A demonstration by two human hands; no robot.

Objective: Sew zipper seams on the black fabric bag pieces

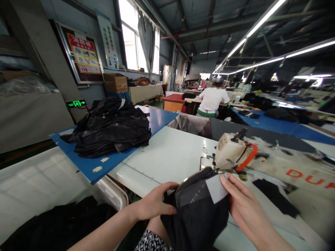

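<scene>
A piece of black fabric (200,218) hangs over the table's front edge, with a metal zipper (193,177) along its upper edge. My left hand (157,202) grips its left side between thumb and fingers. On the right, my right hand (237,191) pinches the edge of the same fabric together with a pale grey square patch (216,188). The fabric's far edge lies just in front of the head of a white sewing machine (231,151) with an orange guard. The needle area is hidden from here.
Black garments (112,129) are heaped on a blue table (163,120) at the left. More black cloth (60,223) lies in a white bin (115,191) at lower left. A dark scrap (276,197) lies beside the machine. Farther off sits a person in a white shirt (213,99).
</scene>
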